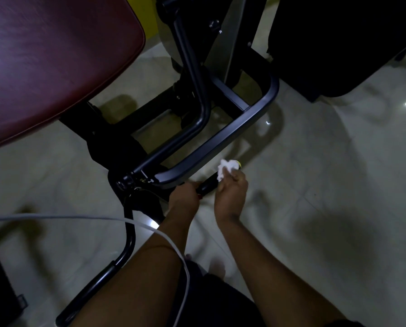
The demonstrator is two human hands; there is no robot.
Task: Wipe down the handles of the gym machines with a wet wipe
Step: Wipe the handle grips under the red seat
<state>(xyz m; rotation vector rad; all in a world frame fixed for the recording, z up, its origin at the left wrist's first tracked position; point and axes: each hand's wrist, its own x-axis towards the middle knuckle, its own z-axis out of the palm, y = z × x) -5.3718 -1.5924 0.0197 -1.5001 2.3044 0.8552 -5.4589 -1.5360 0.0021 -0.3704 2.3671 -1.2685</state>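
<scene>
Left hand (183,200): I am curling it round the handle (208,185) near its base.
Right hand (231,192): I am pinching the wet wipe (226,169) against the handle's far tip.
Axis: running low over the floor (338,185), tip pointing away and rightward.
Progress: seemingly finishing this handle; the second grip (98,284) is waiting.

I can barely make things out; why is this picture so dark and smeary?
Head view: dim lighting, small glare spots on the glossy floor, motion blur throughout; the white wipe held by the right hand on the handle is brightest, its folds washed out.
</scene>
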